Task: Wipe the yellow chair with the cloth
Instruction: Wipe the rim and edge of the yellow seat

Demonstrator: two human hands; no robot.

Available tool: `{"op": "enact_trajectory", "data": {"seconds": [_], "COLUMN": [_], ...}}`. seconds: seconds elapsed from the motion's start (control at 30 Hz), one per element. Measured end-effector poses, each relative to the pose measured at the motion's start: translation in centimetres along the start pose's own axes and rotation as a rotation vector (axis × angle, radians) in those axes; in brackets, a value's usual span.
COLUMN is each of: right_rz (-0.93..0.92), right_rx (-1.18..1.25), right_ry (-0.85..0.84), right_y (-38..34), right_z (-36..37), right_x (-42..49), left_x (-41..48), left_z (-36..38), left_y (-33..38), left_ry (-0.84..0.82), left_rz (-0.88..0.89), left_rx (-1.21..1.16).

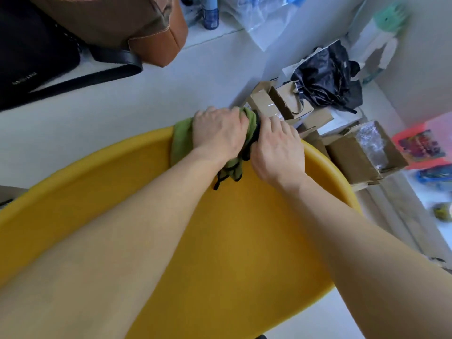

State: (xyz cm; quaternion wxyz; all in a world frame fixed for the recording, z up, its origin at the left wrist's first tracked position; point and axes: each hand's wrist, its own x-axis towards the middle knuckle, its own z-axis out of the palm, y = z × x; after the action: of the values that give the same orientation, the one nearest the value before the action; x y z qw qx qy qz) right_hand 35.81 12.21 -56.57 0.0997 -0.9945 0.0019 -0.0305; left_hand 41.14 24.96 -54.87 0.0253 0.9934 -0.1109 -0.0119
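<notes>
The yellow chair (244, 228) fills the lower middle of the view, its curved rim arching toward the far side. A green cloth (182, 140) with black trim is draped over the far rim. My left hand (217, 133) is closed on the cloth and presses it against the rim. My right hand (276, 152) sits right beside it on the rim, fingers curled over the cloth's dark edge. Both forearms reach across the seat and hide much of it.
Beyond the chair, a black bag (36, 59) and a brown leather bag (137, 28) lie on a white surface. Open cardboard boxes (362, 152) and a crumpled black bag (327, 77) stand to the right, close to the rim. A pink tray (420, 143) is at far right.
</notes>
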Motion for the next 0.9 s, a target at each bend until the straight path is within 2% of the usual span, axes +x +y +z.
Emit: {"op": "enact_trajectory", "data": {"seconds": [0.1,0.17,0.23,0.3,0.37,0.47,0.5,0.57,0.63,0.7,0.8,0.83,0.9], "right_rz": [0.245,0.368,0.398,0.431,0.451,0.413,0.459,0.687,0.869,0.876,0.841,0.827,0.8], "right_rx": [-0.06,-0.04,0.012,0.031,0.067,0.181,0.24,0.358,0.447,0.498,0.49,0.475,0.446], "right_ry": [0.046,0.046,0.06,0.121,0.159,0.133,0.118,0.101,0.097,0.137,0.174,0.183,0.209], "right_y": [4.6,7.7,9.3,9.8,9.6,10.6,11.2,12.1,12.4,12.6,13.0,12.9,12.8], "right_z": [-1.1,-1.4,-0.8,0.3,0.5,0.4,0.5,1.3,2.7,3.6,3.9,4.0,4.1], "right_x": [-4.7,-9.2,-12.0,-12.6,-12.2,-12.9,-13.9,-16.8,-20.2,-21.8,-21.8,-21.9,-22.0], "left_x": [-0.2,-0.7,-0.7,-0.1,0.0,-1.8,-3.1,-4.7,-4.3,-2.7,-1.8,-2.2,-3.7], "left_z": [0.5,0.8,0.7,0.8,0.9,1.1,1.1,1.4,1.5,1.5,1.0,1.2,1.8], "left_y": [-0.9,-3.0,-3.1,0.1,4.8,12.8,15.1,17.2,16.2,14.2,12.9,13.8,15.9], "left_ry": [0.016,0.028,0.023,0.024,0.044,0.04,0.019,-0.032,-0.02,0.007,0.084,0.096,0.099], "left_rz": [0.044,-0.05,-0.174,-0.189,-0.05,0.322,0.482,0.752,0.834,0.703,0.304,0.221,0.224], "left_rx": [0.011,0.045,0.083,0.095,0.082,0.029,0.022,0.031,0.061,0.073,0.085,0.078,0.057]}}
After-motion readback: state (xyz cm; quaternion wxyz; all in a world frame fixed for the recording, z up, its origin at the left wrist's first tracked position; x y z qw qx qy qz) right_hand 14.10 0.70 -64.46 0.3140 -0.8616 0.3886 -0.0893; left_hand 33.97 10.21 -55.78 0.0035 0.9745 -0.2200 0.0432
